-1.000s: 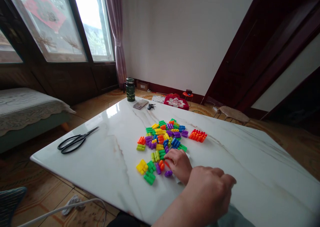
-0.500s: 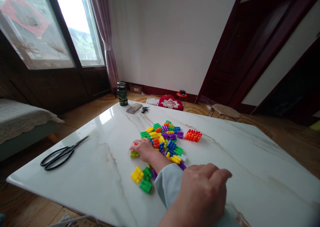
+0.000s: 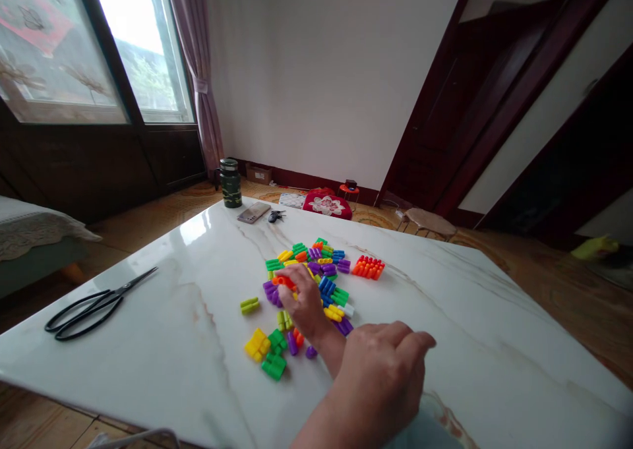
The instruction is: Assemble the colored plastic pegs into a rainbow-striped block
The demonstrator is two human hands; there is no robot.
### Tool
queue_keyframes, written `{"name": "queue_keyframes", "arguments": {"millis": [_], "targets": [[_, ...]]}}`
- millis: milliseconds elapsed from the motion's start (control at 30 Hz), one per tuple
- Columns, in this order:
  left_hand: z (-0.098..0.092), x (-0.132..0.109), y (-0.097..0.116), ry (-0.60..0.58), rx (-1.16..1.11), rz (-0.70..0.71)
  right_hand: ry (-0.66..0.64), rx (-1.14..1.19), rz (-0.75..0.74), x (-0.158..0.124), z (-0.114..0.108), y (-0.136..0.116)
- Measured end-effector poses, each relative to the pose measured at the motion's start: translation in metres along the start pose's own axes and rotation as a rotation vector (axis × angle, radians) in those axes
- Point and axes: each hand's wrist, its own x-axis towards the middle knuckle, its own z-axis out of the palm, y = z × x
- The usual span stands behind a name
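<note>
On the desk (image 3: 148, 343) sits a pile of blocks (image 3: 329, 271). Nearer than the pile, the left hand (image 3: 386, 376) hovers with its fingers curled; whether they grip anything cannot be told. At the pile's left edge, the right hand (image 3: 305, 305) has its fingers (image 3: 295, 276) clamped on an orange block (image 3: 281, 281).

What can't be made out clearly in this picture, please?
Head view, all:
Left hand: palm faces down, hiding any contents.
Right hand: its own fingers hide whether it grips the orange piece.
Dark item beside the phone: too small to identify.
Table: near corners cut off by the frame.
</note>
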Motion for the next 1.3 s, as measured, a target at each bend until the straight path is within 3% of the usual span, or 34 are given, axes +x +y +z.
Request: {"name": "queue_keyframes", "arguments": {"millis": [100,233,367,500,600,867,1300], "targets": [[0.002,-0.001,0.0,0.006,-0.001,0.017,0.248,0.233,0.317,-0.023,-0.038,0.026],[0.007,-0.002,0.002,-0.038,-0.013,0.025,0.413,0.116,0.524,-0.046,-0.103,0.078],[0.011,-0.002,0.002,-0.097,0.006,0.04,0.254,-0.422,0.518,-0.055,-0.168,0.117],[0.012,-0.001,0.001,-0.099,0.023,0.04,0.057,-0.775,0.511,-0.056,-0.207,0.146],[0.011,0.0,0.0,-0.103,0.023,0.035,0.013,-0.849,0.571,-0.055,-0.217,0.165],[0.011,0.002,0.001,-0.138,0.041,0.019,0.205,-0.863,0.695,-0.048,-0.215,0.195],[0.015,0.001,-0.002,-0.143,0.045,0.028,0.337,-0.808,0.628,-0.03,-0.193,0.214]]}}
